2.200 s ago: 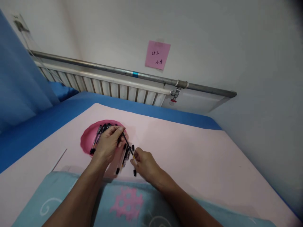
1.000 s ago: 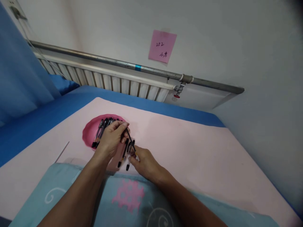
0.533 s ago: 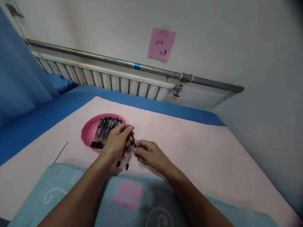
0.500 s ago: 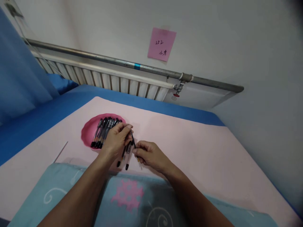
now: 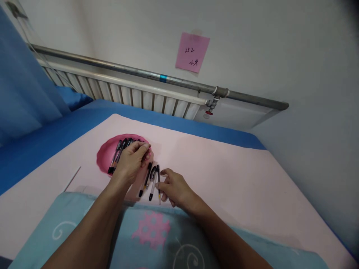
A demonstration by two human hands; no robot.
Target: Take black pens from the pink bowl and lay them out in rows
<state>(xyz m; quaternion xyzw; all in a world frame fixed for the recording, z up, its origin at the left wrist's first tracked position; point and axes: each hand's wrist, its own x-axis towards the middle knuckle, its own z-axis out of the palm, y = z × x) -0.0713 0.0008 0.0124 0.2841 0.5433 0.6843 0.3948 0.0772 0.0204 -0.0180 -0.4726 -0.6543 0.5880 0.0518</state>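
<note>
Hovering at refill [image 5: 159, 194], right grip [image 5: 159, 179] parted

A slender pen refill with a black tube, a yellow band and a pale tip [image 5: 158, 175] is near the centre of the frame, a little below the middle. It stands almost vertical in the picture, with the tip toward the bottom. Just at its left there is a transparent plastic pen body with a black lower end [image 5: 153, 186], slanted down-left. Further left lies a slim black pen piece with a yellow part [image 5: 147, 174], slanted similarly. Left of centre, several transparent pens with black ends [image 5: 122, 149] lie side by side, partly hidden, inside an oval pink dish with wavy rim [image 5: 104, 157].
</note>
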